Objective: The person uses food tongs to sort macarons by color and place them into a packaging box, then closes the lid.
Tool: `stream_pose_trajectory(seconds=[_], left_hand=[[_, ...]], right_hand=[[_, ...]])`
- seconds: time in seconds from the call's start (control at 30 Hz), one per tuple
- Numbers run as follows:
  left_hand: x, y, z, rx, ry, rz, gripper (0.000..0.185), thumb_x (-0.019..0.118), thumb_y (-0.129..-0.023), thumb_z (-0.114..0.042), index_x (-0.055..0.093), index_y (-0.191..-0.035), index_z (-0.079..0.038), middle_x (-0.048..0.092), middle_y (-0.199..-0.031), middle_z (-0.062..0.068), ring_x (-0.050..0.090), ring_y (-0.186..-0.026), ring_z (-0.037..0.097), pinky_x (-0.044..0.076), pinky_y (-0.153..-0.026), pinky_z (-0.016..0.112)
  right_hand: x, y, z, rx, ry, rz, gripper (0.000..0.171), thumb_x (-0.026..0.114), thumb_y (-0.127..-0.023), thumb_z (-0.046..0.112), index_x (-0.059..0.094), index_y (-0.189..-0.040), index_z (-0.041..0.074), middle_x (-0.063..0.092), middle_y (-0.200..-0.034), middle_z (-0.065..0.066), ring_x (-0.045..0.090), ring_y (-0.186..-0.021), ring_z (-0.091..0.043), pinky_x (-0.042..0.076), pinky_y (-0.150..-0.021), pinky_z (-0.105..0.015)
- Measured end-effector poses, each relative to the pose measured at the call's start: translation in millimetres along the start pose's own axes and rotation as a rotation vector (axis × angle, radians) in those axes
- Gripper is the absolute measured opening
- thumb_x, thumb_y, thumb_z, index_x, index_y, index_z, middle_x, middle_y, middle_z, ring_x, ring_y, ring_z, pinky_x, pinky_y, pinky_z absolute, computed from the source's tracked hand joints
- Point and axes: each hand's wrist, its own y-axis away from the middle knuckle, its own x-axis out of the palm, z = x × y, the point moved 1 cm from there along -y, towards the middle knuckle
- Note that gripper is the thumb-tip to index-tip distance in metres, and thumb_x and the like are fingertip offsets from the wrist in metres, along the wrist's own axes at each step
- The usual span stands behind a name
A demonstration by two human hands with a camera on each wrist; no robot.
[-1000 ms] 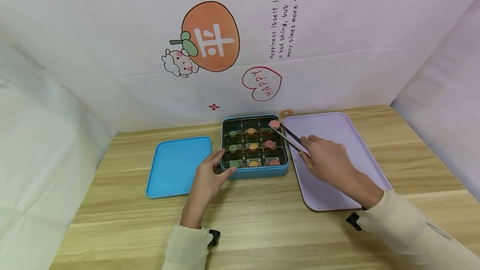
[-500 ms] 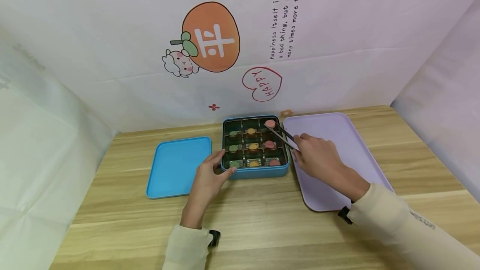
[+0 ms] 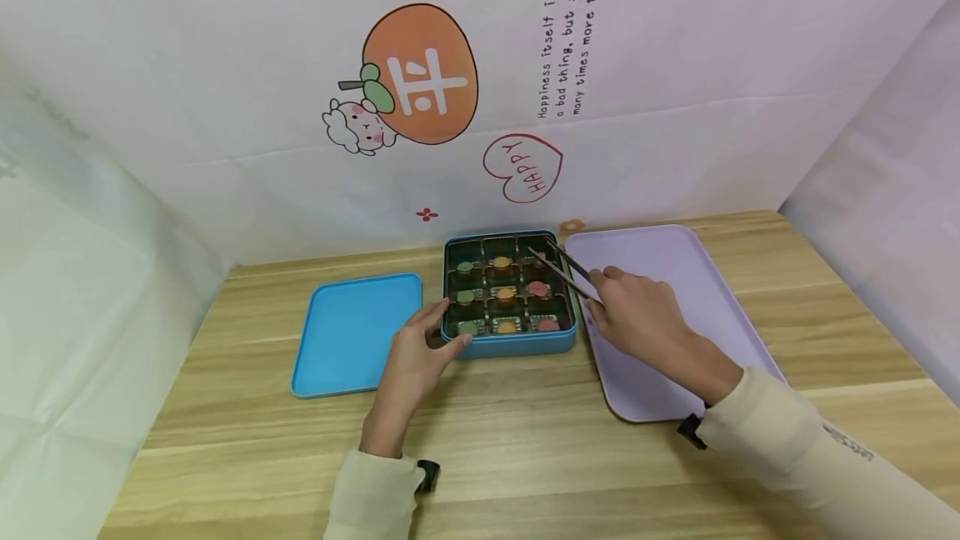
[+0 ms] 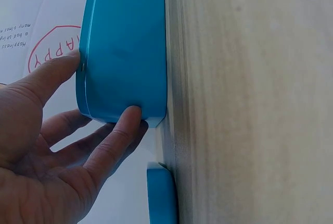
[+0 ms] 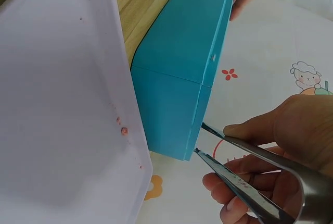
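Note:
A blue tin (image 3: 510, 346) stands open at the table's middle, its grid of compartments filled with green, yellow and pink sweets. My left hand (image 3: 442, 327) grips its near left corner, thumb (image 4: 52, 75) on one side and a finger (image 4: 117, 135) on the other of the tin (image 4: 125, 52). My right hand (image 3: 600, 290) pinches metal tongs (image 3: 562, 267), whose tips hover slightly apart over the far right compartment. A pink sweet (image 3: 542, 258) lies there. In the right wrist view the tongs (image 5: 244, 182) are spread next to the tin (image 5: 182, 78), nothing between them.
The tin's blue lid (image 3: 356, 332) lies flat to the left. A lilac tray (image 3: 667, 273) lies to the right, under my right hand, with a few pink crumbs (image 5: 124, 130) on it. A printed white backdrop closes in the wooden table (image 3: 525, 440) behind and at both sides.
The tongs carried a pink sweet leftward from the tin's far right edge, lowered it into the far right compartment and let it go. The left hand stayed put.

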Motion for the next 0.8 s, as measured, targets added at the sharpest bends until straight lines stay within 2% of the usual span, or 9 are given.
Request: stream_pose_trajectory(seconds=[0.47, 0.63, 0.8], left_hand=[[0.5, -0.6, -1.2, -0.012, 0.011, 0.004, 0.071, 0.081, -0.094, -0.024, 0.050, -0.156, -0.009, 0.045, -0.164, 0.016, 0.056, -0.140, 0.037, 0.055, -0.105, 0.052], [0.9, -0.1, -1.2, -0.009, 0.004, 0.005, 0.070, 0.081, -0.095, -0.025, 0.050, -0.156, -0.009, 0.045, -0.163, 0.017, 0.055, -0.140, 0.038, 0.056, -0.104, 0.052], [0.6, 0.2, -0.3, -0.001, -0.001, -0.001, 0.069, 0.081, -0.095, -0.024, 0.051, -0.156, -0.008, 0.046, -0.162, 0.019, 0.052, -0.144, 0.039, 0.055, -0.105, 0.053]], right_hand=[[-3, 5, 2, -0.002, -0.004, -0.011, 0.031, 0.075, -0.093, 0.012, 0.071, -0.118, -0.007, 0.070, -0.087, -0.014, 0.064, -0.060, -0.025, 0.049, -0.042, -0.041], [-9, 10, 0, 0.028, -0.013, -0.007, 0.031, 0.075, -0.095, 0.014, 0.071, -0.118, -0.005, 0.068, -0.086, -0.012, 0.066, -0.062, -0.026, 0.050, -0.043, -0.044], [-15, 18, -8, 0.064, -0.021, -0.013, 0.035, 0.075, -0.095, 0.015, 0.069, -0.122, -0.006, 0.070, -0.093, -0.016, 0.068, -0.065, -0.030, 0.051, -0.044, -0.046]])
